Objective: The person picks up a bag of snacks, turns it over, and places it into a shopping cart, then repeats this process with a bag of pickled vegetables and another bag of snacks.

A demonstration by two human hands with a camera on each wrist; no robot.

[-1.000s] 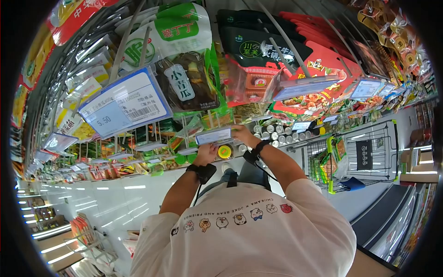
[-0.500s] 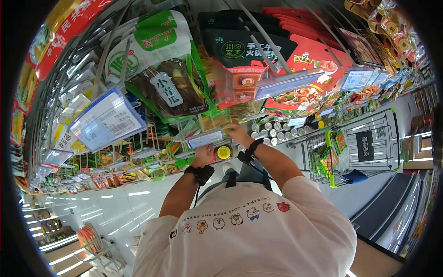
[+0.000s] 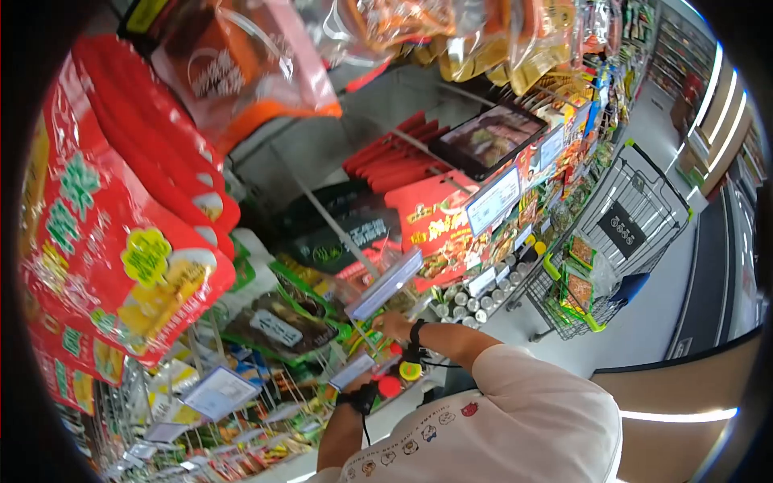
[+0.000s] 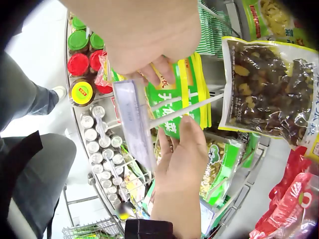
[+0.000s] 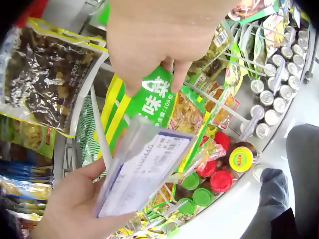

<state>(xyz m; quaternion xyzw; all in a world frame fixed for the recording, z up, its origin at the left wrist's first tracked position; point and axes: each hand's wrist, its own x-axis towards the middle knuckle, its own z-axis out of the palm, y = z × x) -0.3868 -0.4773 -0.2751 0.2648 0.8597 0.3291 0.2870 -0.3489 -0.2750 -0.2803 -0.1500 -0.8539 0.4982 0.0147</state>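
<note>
Green-and-yellow pickled vegetable packets (image 5: 153, 94) hang on a metal hook, several deep. My right hand (image 5: 159, 37) pinches the front packet between thumb and fingers near its top. The left hand (image 4: 149, 37) grips the packets at the other edge, its fingertips on the printed front; in the right wrist view, part of this hand is hidden behind a clear price tag holder (image 5: 147, 172). That holder sits in front of the packets at the hook's end. In the head view, both hands are small and close together at the lower rack.
A bag of dark pickles (image 4: 271, 94) hangs beside the packets. Below stand jars with red (image 5: 221, 181) and green (image 5: 203, 196) lids, plus rows of cans (image 4: 104, 154). Large red bags (image 3: 121, 233) hang close at the left. A shopping cart (image 3: 612, 233) holding packets stands at the right.
The head view has swung and tilted, bringing large red bags in at the left and more of the aisle at the right. Both hands stay at the same part of the rack.
</note>
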